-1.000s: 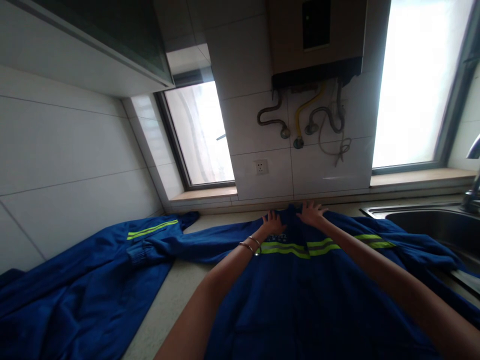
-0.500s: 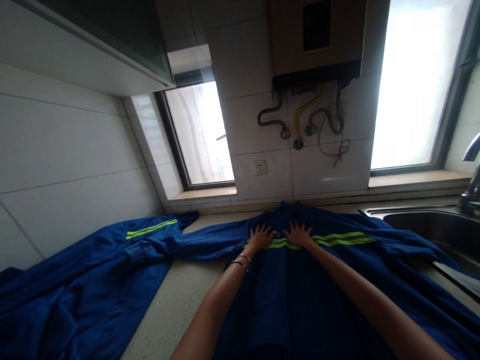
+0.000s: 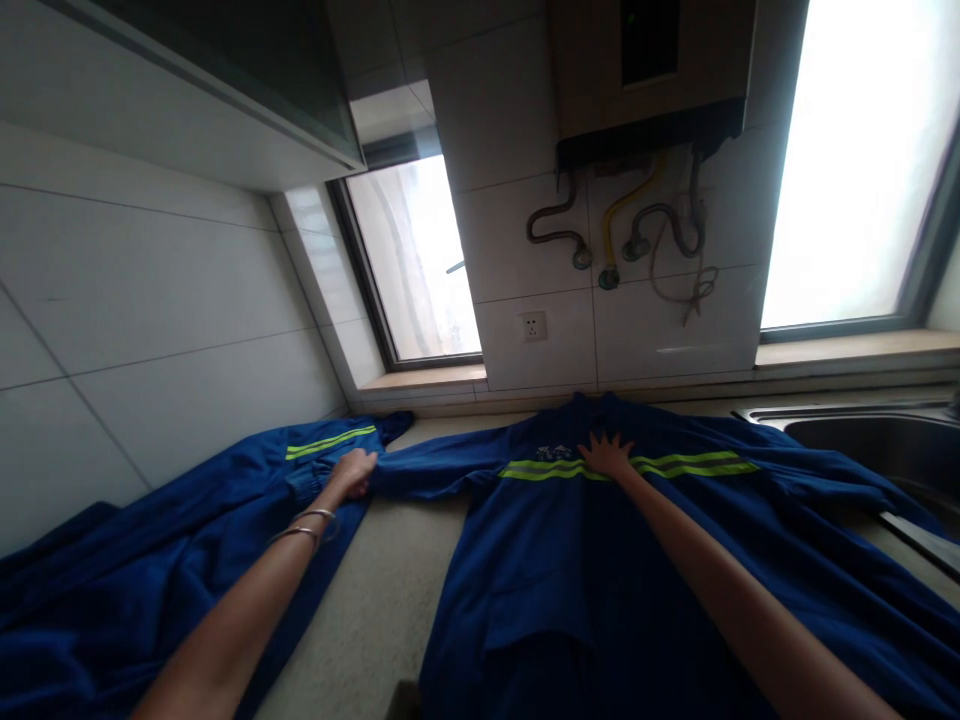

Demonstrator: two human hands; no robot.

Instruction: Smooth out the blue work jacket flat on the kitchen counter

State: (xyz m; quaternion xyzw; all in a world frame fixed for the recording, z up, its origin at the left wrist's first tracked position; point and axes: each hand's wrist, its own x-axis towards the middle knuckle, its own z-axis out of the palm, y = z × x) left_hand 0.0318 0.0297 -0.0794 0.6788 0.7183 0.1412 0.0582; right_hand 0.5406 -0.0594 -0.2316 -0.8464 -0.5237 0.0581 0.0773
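Blue cloth jacket [image 3: 600, 560] (flat, creased)

Left hand [image 3: 354, 472] reaches far out to the left, fingers curled, bangles on wrist. Right hand [image 3: 606, 455] stretched forward, palm down, fingers spread flat. Both arms extended, well apart.

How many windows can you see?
2. One window is on the left above the blue jacket's sleeve; the other window is on the right above the sink. More could lie outside the picture.
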